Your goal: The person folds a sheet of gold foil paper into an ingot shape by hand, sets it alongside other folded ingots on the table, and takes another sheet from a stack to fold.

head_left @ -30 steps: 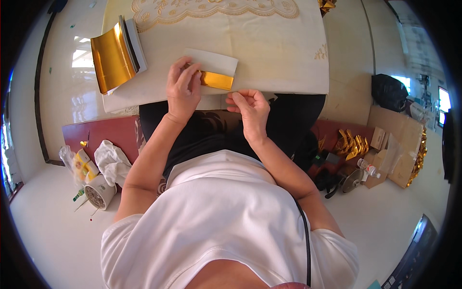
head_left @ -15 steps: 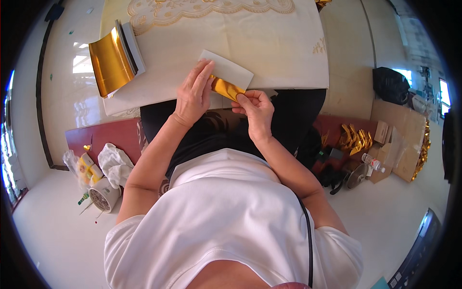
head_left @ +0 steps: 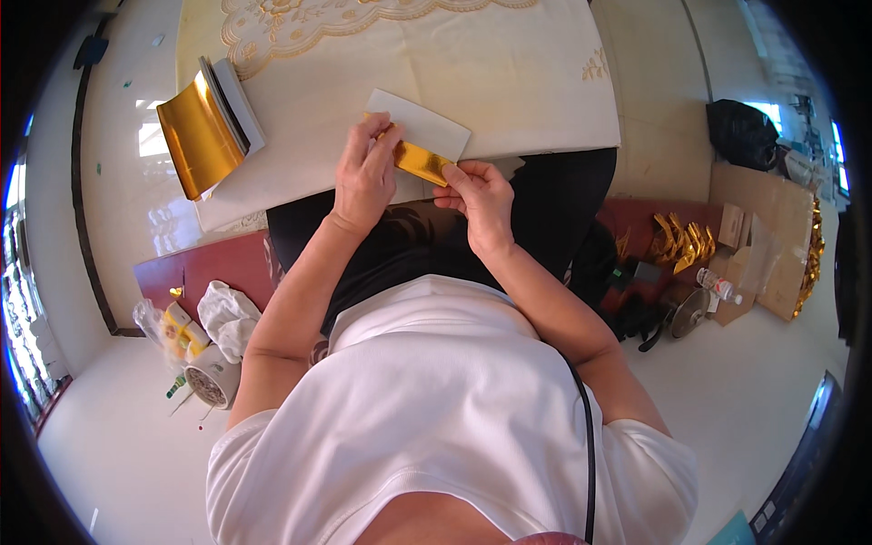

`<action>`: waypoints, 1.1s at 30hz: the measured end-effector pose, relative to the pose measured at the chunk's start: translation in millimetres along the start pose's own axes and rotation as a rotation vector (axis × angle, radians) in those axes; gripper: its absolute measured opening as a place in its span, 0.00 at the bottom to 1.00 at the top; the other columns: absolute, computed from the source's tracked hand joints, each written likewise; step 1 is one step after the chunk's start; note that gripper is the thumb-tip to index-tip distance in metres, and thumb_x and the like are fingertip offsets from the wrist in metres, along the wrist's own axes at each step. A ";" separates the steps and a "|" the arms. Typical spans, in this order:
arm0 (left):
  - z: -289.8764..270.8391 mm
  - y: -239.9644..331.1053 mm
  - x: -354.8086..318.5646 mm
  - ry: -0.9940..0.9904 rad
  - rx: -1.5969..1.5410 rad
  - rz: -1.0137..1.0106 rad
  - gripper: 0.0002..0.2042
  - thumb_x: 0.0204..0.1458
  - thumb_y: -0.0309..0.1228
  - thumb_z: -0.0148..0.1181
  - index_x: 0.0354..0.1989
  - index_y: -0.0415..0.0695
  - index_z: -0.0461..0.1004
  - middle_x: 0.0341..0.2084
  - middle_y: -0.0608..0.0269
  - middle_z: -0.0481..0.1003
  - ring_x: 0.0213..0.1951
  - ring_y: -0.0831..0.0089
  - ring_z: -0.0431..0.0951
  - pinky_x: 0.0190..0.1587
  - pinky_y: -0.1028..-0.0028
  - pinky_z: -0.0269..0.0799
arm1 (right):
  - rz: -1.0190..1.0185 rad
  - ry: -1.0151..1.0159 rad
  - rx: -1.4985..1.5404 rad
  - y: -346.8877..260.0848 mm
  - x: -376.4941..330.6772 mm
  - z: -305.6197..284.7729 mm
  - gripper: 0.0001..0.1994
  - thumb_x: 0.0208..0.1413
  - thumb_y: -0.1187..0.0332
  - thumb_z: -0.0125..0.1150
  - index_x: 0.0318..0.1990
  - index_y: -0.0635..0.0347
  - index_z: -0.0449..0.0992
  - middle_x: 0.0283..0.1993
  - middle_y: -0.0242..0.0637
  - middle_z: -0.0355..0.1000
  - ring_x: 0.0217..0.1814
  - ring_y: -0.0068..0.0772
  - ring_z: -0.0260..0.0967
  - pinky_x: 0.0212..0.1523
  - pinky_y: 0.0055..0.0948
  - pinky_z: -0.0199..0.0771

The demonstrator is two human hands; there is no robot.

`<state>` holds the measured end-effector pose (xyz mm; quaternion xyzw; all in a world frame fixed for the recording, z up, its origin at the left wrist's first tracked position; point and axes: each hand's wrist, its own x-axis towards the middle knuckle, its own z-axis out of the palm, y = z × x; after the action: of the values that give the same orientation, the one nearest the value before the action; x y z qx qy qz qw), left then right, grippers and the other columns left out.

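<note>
A sheet of gold foil paper [head_left: 425, 165] lies at the near edge of the cloth-covered table. Its near side is folded over in a gold strip, and the white back shows beyond the fold. My left hand [head_left: 363, 182] has its bent fingers closed on the strip's left end. At the right end, my right hand [head_left: 486, 202] pinches the strip between thumb and curled fingers. A curved stack of gold foil sheets [head_left: 202, 141] rests by the table's left edge, with dark and white layers along its side.
A cream embroidered tablecloth [head_left: 509, 100] covers the table. Down to the left, a white cloth [head_left: 227, 311] and a white bin [head_left: 213, 377] sit by a dark red bench. Folded gold pieces [head_left: 681, 242], a plastic bottle [head_left: 718, 285] and a cardboard box [head_left: 781, 236] are on the right.
The gold strip looks flatter and smoother than before. My left fingers have bent more over its left end, while my right hand keeps its pinch. The whole view has shifted slightly.
</note>
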<state>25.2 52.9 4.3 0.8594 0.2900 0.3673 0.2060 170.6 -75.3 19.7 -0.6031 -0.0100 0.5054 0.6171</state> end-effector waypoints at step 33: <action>10.1 1.0 -27.0 -0.082 -0.055 0.229 0.15 0.48 0.20 0.74 0.45 0.44 0.81 0.46 0.57 0.76 0.59 0.54 0.80 0.72 0.46 0.67 | -0.414 -0.016 -0.382 2.0 -0.8 -20.4 0.08 0.66 0.71 0.69 0.47 0.65 0.80 0.34 0.35 0.80 0.32 0.23 0.78 0.37 0.26 0.81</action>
<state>18.0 33.2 -15.5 0.8951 0.1713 0.3609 0.1979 181.7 -91.3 13.1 -0.6895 -0.2331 0.3624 0.5821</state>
